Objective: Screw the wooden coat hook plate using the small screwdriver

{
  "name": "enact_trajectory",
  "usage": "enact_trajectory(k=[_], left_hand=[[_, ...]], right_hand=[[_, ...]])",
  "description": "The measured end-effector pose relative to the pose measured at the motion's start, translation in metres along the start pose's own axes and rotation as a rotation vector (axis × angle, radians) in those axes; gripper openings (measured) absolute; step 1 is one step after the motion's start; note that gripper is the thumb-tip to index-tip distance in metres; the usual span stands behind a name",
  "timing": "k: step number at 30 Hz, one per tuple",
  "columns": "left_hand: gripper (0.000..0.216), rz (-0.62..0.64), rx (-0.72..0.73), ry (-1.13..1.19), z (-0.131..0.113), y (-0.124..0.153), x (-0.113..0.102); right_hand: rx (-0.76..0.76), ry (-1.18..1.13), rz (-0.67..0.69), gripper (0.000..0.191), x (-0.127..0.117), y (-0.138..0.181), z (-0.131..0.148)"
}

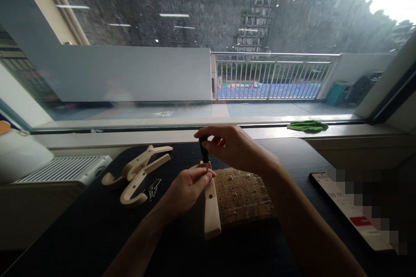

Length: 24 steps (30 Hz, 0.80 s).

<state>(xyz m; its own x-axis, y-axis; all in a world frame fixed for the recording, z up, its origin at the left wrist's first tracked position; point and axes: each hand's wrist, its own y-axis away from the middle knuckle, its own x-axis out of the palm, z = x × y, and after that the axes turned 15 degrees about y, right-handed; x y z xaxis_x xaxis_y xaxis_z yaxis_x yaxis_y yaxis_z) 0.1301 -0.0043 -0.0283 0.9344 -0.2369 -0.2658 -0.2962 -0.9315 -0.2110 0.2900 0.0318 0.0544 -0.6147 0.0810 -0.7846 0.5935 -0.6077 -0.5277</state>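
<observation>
My right hand (232,147) grips the black handle of a screwdriver (204,149), held nearly upright with its shaft pointing down. Below it, the fingers of my left hand (191,184) pinch around the shaft's lower end at the upper part of a pale wooden hook (212,214). A dark hole shows in the wood nearer me. Whether a screw sits under the tip is hidden by my left fingers. The hook lies along the left edge of a brown wooden board (243,194) marked with many small holes and scratches.
More wooden hooks (136,181) lie at the left of the black table (107,225), with several loose screws (154,189) beside them. A tablet-like device (352,212) rests at the right. A green cloth (307,126) lies on the window sill; a white radiator (66,169) stands left.
</observation>
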Motion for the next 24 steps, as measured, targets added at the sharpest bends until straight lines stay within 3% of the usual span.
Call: enact_trajectory(k=[9, 15, 24], left_hand=[[0.025, -0.04, -0.027, -0.035, 0.0001, 0.0002, -0.0011], [0.025, -0.034, -0.024, -0.034, -0.0014, -0.0004, -0.001], [0.024, -0.041, 0.002, -0.04, 0.0067, -0.0023, -0.001]], right_hand=[[0.037, -0.007, -0.028, 0.021, -0.0019, -0.0008, 0.0007], [0.035, -0.023, -0.003, 0.032, -0.002, -0.0003, 0.0008], [0.018, -0.036, 0.018, 0.031, -0.0019, -0.0005, -0.0002]])
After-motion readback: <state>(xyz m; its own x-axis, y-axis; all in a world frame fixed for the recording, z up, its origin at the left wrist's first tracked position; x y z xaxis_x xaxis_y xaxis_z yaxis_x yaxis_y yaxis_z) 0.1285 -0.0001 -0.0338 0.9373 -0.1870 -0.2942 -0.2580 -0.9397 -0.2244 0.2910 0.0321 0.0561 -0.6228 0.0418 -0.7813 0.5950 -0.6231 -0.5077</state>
